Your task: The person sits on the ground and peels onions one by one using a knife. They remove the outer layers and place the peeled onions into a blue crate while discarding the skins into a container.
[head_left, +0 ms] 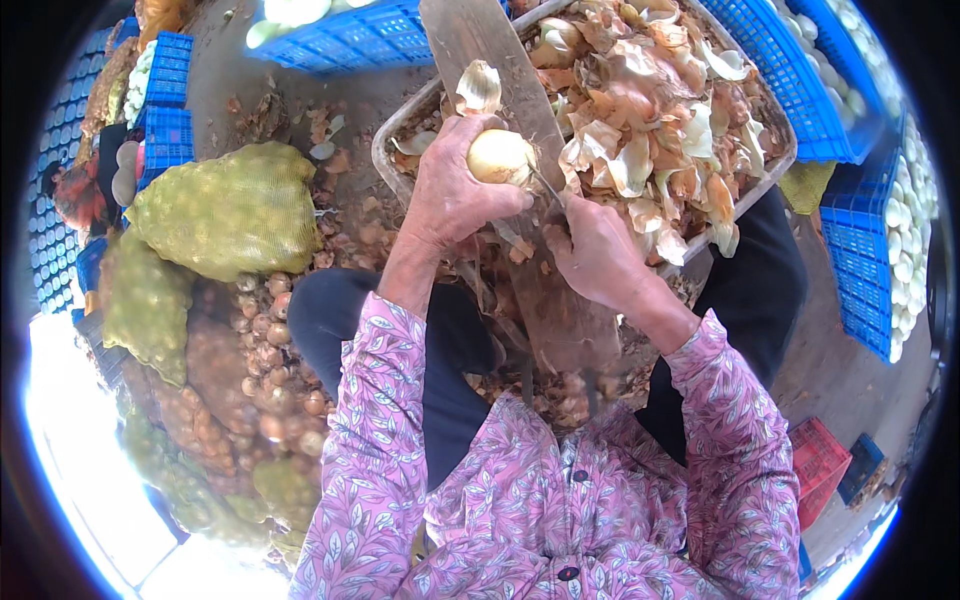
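Observation:
My left hand (448, 189) grips a pale onion (501, 157) above a worn wooden board (517, 82) that slants up between my knees. In my right hand (600, 251) is a knife (550, 189); my fingers hide its handle, and its blade meets the root end of the onion. The onion's visible side is bare and whitish yellow. A piece of dry onion skin (480, 86) lies on the board just beyond my left hand. Under the board and to its right, a shallow tub (780, 150) holds a heap of onion skins (645, 97).
Unpeeled onions (270, 322) lie left of my knee, beside yellow mesh sacks (232, 210). Blue crates (352, 37) stand ahead, and another blue crate (855, 255) with white onions (907, 247) stands right. A red crate (817, 457) sits at lower right. Another person (82, 187) is at far left.

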`<state>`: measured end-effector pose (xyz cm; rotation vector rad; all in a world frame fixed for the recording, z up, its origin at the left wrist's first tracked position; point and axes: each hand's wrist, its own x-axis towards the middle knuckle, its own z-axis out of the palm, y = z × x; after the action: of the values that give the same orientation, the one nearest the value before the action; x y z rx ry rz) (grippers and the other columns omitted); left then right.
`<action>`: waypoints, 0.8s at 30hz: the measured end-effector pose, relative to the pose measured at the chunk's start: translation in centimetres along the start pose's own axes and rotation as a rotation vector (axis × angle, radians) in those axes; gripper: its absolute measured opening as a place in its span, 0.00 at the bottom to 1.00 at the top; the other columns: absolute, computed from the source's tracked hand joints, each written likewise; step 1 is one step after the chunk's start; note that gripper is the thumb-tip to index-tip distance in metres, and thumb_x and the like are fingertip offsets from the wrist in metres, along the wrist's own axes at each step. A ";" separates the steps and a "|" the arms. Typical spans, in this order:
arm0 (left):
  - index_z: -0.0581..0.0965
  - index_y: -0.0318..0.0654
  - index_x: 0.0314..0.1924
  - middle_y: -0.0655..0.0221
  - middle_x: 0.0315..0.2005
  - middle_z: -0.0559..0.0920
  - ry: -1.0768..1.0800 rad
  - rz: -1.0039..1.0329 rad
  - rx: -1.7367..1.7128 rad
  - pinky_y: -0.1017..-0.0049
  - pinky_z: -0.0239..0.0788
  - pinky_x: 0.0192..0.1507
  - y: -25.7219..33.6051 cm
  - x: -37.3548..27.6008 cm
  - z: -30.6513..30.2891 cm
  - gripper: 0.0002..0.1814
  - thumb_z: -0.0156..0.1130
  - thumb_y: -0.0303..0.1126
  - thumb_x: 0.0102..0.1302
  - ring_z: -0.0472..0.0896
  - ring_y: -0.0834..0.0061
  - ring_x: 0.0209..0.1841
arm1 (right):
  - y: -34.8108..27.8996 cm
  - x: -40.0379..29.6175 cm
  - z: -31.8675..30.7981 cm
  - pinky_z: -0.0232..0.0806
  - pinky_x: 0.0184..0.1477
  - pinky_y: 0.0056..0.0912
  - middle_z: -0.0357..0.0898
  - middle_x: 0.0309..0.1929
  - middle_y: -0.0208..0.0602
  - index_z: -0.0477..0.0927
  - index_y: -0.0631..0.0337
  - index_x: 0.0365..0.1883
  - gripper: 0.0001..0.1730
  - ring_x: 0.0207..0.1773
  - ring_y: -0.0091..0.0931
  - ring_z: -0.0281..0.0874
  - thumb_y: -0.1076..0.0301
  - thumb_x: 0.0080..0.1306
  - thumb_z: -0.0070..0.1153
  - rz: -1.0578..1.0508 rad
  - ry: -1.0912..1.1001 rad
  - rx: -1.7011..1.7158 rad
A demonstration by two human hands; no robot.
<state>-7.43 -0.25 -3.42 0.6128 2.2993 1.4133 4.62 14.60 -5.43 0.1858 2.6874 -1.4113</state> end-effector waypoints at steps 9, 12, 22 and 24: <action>0.74 0.32 0.51 0.59 0.44 0.76 0.036 0.064 0.022 0.69 0.69 0.53 -1.2 -0.6 0.0 0.39 0.74 0.34 0.31 0.78 0.64 0.47 | -3.1 0.4 -3.4 0.59 0.15 0.24 0.67 0.18 0.26 0.75 0.63 0.35 0.08 0.15 0.17 0.61 0.68 0.70 0.48 0.769 -0.006 0.848; 0.75 0.33 0.50 0.60 0.44 0.76 0.045 0.077 0.030 0.70 0.69 0.54 -1.3 -1.1 -0.3 0.39 0.74 0.33 0.31 0.78 0.63 0.47 | 0.4 0.1 -3.7 0.60 0.15 0.21 0.68 0.21 0.24 0.75 0.65 0.41 0.10 0.14 0.17 0.63 0.66 0.70 0.49 0.714 0.012 0.888; 0.72 0.31 0.57 0.64 0.49 0.78 -0.196 -0.205 -0.669 0.75 0.68 0.56 2.5 -4.8 0.2 0.43 0.72 0.33 0.34 0.78 0.73 0.50 | -2.5 -1.4 -3.8 0.58 0.16 0.21 0.66 0.18 0.24 0.72 0.64 0.41 0.12 0.14 0.13 0.58 0.68 0.61 0.54 0.396 0.055 1.394; 0.70 0.32 0.57 0.64 0.46 0.80 -0.172 -0.269 -0.956 0.73 0.71 0.55 2.4 -5.3 1.0 0.44 0.71 0.35 0.35 0.80 0.73 0.47 | -0.7 -3.8 -4.5 0.55 0.14 0.19 0.70 0.23 0.27 0.71 0.66 0.46 0.17 0.15 0.16 0.60 0.64 0.63 0.50 0.258 -0.010 1.595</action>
<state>-2.10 -1.41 -1.21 0.1052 1.2623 1.9568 8.13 17.66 -1.77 0.5422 0.8294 -2.8789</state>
